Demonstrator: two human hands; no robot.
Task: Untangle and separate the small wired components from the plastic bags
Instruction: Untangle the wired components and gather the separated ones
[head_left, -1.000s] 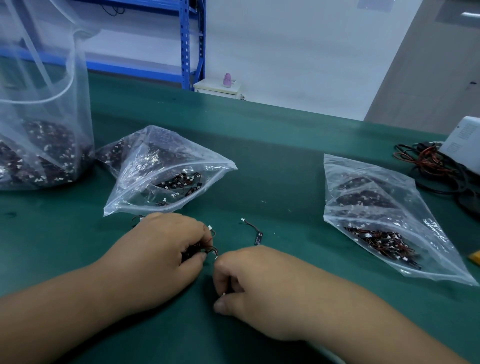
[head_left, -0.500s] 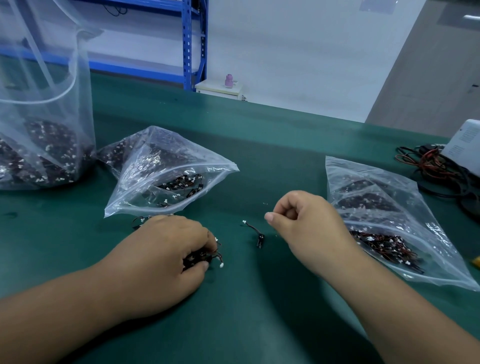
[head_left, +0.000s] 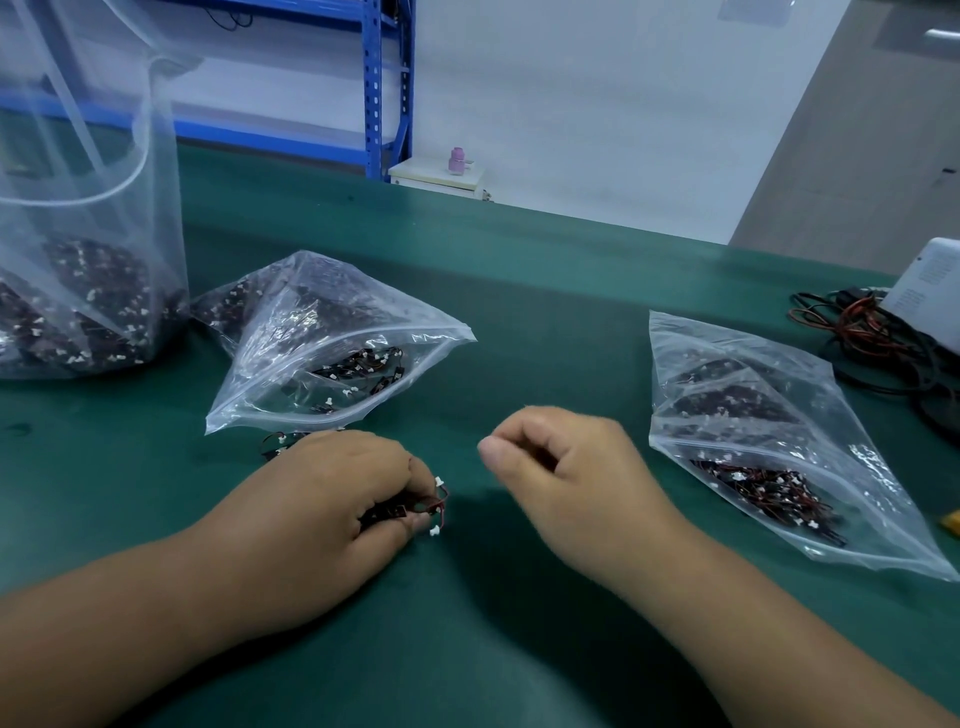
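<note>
Far left, big bag (head_left: 104, 234) upright, full of wired parts; next, middle bag (head_left: 332, 322) on its side. Left hand (head_left: 322, 514) down on mat (head_left: 545, 322), gripping clump (head_left: 415, 512) of parts near middle bag, as a second ago. Right hand (head_left: 566, 467), curled and blurred, back from right bag (head_left: 753, 415) toward clump, hiding loose piece seen earlier; pinching anything or not, cannot tell. Probably one part delivered, next pull due.

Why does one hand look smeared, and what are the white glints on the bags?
Head view: the right hand is blurred, probably by motion; the left hand, gripping wired components, is sharper. Same view: the plastic bags glint with glare, and a soft shadow lies on the green table.
</note>
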